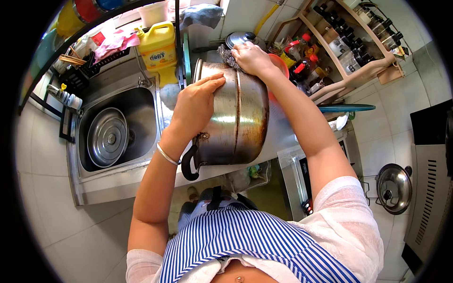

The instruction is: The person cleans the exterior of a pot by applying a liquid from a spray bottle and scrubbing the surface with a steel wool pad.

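A large stainless steel pot [226, 116] lies on its side on the countertop, its mouth towards the left. Brown stains run along a seam round its wall and near its base. My left hand [196, 102] holds the pot from above, fingers laid along the wall near the rim. In my right hand [252, 58] is a steel wool scrubber [228, 56], pressed to the far upper side of the pot. A black loop handle [189, 164] sticks out at the pot's near side. The inside of the pot is hidden.
Left of the pot is a sink [143, 102] with a round metal lid [108, 138] in it. A yellow detergent jug [157, 49] stands behind. Sauce bottles [304, 67] and a spice rack [339, 46] are at the right. A small lidded pan [244, 38] sits beyond my right hand.
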The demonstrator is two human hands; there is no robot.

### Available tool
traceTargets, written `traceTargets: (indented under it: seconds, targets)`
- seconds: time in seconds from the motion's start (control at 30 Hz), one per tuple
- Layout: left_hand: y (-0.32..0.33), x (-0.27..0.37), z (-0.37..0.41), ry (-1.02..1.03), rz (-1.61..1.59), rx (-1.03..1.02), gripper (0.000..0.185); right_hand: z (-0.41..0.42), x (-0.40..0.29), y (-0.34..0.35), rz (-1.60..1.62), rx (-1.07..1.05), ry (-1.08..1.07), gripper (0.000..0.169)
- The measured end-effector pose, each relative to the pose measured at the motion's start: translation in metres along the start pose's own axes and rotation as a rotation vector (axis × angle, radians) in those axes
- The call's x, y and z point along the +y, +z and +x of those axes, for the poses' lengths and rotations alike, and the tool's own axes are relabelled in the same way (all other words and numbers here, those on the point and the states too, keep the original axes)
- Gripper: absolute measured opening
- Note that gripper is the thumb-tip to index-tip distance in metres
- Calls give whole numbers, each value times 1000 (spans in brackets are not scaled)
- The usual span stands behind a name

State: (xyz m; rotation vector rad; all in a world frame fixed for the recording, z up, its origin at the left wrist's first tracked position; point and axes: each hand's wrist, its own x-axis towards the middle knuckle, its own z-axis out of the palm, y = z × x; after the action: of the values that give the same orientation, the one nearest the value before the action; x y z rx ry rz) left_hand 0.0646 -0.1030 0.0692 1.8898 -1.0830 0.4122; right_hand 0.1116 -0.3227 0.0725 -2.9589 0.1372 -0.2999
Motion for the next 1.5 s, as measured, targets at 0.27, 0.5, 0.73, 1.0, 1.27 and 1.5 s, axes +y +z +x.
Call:
traceTargets:
  seconds: [0.27, 0.5, 0.73, 1.0, 1.27, 1.5]
  targets:
    - [-10, -2, -11, -105, -60, -1, 27, -61, -46, -24, -76, 184, -251, 27]
    - [-6, 4, -10, -57, -161, -30, 27, -19, -22, -16, -122, -5, -22, 30]
    - [-3, -7, -21, -87, -16, 160, 38, -49, -55, -25, -168, 121, -161, 26]
    - [0, -2, -25, -527, -451, 23, 25, -33, -57, -18, -164, 27, -22, 29]
    - [2, -4, -35, -510, -395, 78, 23, -27, -63, -19, -88, -70, 9, 34]
    - [-5, -4, -36, -507, -478, 42, 21, -41, -95, -14, -135, 108, -149, 26]
